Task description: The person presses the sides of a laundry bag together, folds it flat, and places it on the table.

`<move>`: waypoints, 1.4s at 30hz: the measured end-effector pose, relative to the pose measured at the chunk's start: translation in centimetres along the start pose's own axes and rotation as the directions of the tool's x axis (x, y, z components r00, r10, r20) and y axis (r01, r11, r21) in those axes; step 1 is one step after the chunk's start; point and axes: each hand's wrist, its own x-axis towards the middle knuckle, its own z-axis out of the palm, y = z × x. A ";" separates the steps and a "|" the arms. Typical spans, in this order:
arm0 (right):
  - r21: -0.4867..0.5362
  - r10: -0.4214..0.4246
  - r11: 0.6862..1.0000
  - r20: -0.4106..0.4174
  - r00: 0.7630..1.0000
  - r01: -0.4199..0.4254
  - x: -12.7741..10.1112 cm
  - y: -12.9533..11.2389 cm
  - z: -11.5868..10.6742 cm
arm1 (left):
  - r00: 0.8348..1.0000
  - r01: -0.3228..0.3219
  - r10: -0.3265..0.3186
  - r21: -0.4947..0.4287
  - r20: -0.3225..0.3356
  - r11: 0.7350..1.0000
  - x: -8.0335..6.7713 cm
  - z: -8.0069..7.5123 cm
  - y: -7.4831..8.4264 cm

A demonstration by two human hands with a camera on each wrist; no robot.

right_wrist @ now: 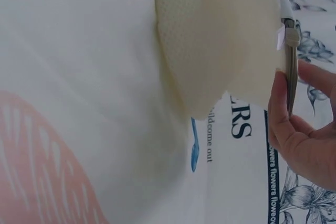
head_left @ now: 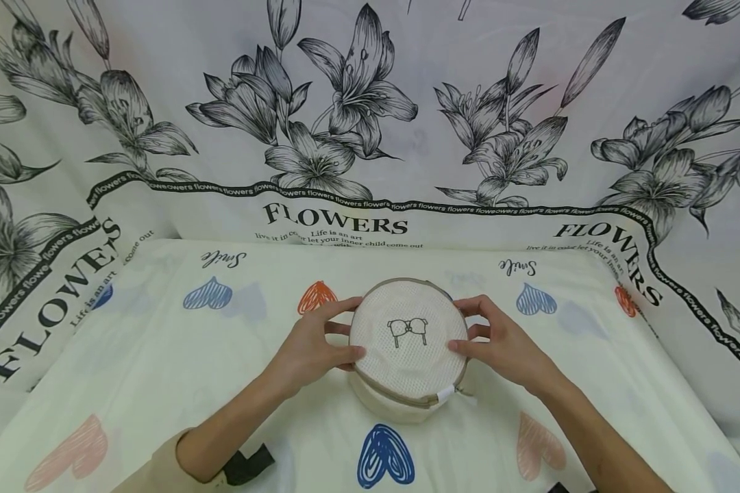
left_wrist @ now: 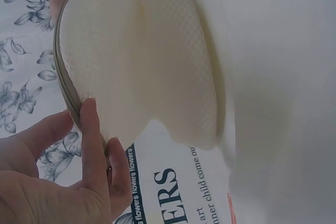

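A round, cream mesh wash bag (head_left: pixel 407 370) with a glasses-like line drawing on its lid stands in the middle of the bed-like surface. My left hand (head_left: pixel 308 349) pinches its rim on the left, thumb on top and fingers beneath. On the opposite side my right hand (head_left: pixel 502 346) grips the rim in the same way. A brown zipper runs round the edge, with a small white tag (head_left: pixel 446 393) at the front right. Both wrist views show the soft side wall (left_wrist: pixel 142 61) sagging in folds under the rim. The bag's inside is hidden.
A white sheet (head_left: pixel 271 438) with coloured hearts lies under the bag. Behind it hangs a white cloth (head_left: pixel 419 164) printed with black flowers and lettering. A black strap (head_left: pixel 249 465) shows by my left sleeve.
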 end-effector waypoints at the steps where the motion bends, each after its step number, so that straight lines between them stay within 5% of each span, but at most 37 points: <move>1: -0.003 -0.005 1.000 0.002 1.000 0.005 0.0 0.0 0.0 | 1.000 -0.001 0.001 0.002 -0.003 1.000 0.0 0.0 0.0; 9: -0.036 -0.041 0.998 0.034 0.999 0.042 0.2 0.4 0.0 | 1.000 -0.010 0.012 0.056 -0.022 0.998 -0.1 0.2 -0.2; 22: -0.110 0.066 0.992 0.006 0.998 -0.065 0.2 1.1 0.8 | 1.000 -0.009 0.012 0.120 -0.026 0.993 0.4 0.5 -1.2; 32: -0.120 -0.034 0.992 0.021 0.999 0.036 0.2 1.6 1.0 | 0.999 0.045 -0.044 -0.026 0.025 0.999 0.3 0.6 -1.7; 42: -0.140 0.031 0.990 0.021 0.999 -0.028 0.4 1.7 1.6 | 0.998 0.051 -0.051 -0.006 0.035 0.999 0.9 0.9 -2.0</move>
